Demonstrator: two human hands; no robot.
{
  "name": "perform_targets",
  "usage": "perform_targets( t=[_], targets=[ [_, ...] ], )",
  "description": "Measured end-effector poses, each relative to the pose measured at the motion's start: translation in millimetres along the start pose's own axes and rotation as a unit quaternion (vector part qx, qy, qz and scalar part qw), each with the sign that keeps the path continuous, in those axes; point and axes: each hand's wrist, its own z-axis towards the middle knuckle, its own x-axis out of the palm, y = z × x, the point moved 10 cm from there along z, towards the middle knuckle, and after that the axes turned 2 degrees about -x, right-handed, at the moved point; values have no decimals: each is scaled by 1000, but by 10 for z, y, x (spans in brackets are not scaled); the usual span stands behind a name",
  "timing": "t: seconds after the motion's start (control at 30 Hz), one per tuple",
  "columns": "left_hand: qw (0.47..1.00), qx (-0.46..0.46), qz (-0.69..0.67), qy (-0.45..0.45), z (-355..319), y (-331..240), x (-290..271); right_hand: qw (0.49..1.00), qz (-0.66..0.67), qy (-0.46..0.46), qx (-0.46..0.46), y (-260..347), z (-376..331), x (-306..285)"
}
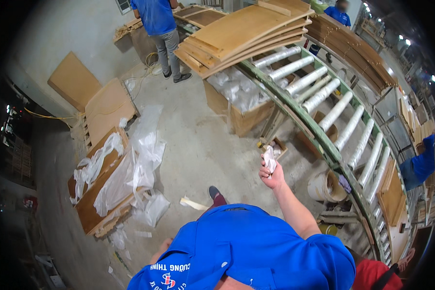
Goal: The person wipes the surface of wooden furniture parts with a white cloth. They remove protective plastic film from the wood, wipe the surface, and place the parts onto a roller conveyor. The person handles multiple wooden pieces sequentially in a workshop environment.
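Floor, left side: one pallet (89, 130) carrying bare wooden panels, and nearer the lower left corner two long dark panels (99, 193) still draped in loose clear plastic wrap (140, 164). Judged state: unwrapping part done, these two not yet cleared.

Left hand (160, 247): only a sliver shows beside the blue shirt (246, 251); cannot tell whether it is open or closed, nothing seen in it.

Centre floor: one cardboard box (241, 113) filled with clear plastic.

Right hand (269, 175): raised, fingers closed around one small crumpled wad of white plastic (270, 158), held above the floor just beside the green roller conveyor (324, 140).

Conveyor, far end: one stack of curved panels (246, 34), about six. One white bucket (326, 186) beneath the rollers.

Other people: one in blue at top, more at the right edge.
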Motion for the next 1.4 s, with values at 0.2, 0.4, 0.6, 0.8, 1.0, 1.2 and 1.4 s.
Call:
perform_targets(
  t=[0.2,0.4,0.6,0.8,1.0,1.2,1.4],
  targets=[
    [934,210,72,-280,353,-2111,-2594,997,58,4,-48,189,841,495],
    [871,371,-43,-317,448,-4113,-4438,990,86,71,-87,466,1653,871],
    [856,450,-98,-234,662,-5385,-5250,990,62,49,-121,869,2575,1076],
    [811,361,-326,-324,713,-5871,-7261,983,83,25,-163,1132,3380,1335],
    [841,380,-142,-358,919,-7376,-8582,953,146,-91,-248,999,3757,1120],
    [944,316,-78,-47,1937,-8164,-8762,928,157,-177,-287,711,4104,1218],
    [957,254,-51,130,2212,-8390,-8155,897,173,-164,-372,727,3928,1309]
  ],
)
